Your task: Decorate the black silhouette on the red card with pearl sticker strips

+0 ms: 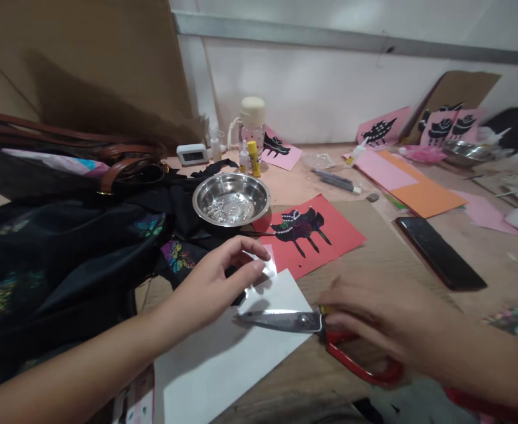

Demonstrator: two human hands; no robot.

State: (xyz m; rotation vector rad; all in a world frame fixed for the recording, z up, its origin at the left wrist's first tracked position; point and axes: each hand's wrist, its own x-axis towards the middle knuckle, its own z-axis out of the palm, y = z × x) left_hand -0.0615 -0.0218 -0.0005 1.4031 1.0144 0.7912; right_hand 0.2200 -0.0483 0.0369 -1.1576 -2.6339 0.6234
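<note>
My left hand [217, 280] pinches a small shiny clear scrap [265, 268] between thumb and fingers, just above a white sheet [227, 353]. My right hand [386, 324] is blurred and lies over the red handles of a pair of scissors [294, 321] that rests on the white sheet, blades pointing left. Whether the fingers are through the handles is unclear. Beyond the hands lies a red card [325, 232] with a black bird cutout trimmed with beads.
A steel bowl [231, 199] of small beads stands by black cloth [64, 259] and a brown-strapped bag at left. A dark phone [439, 252] lies at right. Glue bottles [253, 158], pink and orange sheets [422, 194] and more bird cards line the back.
</note>
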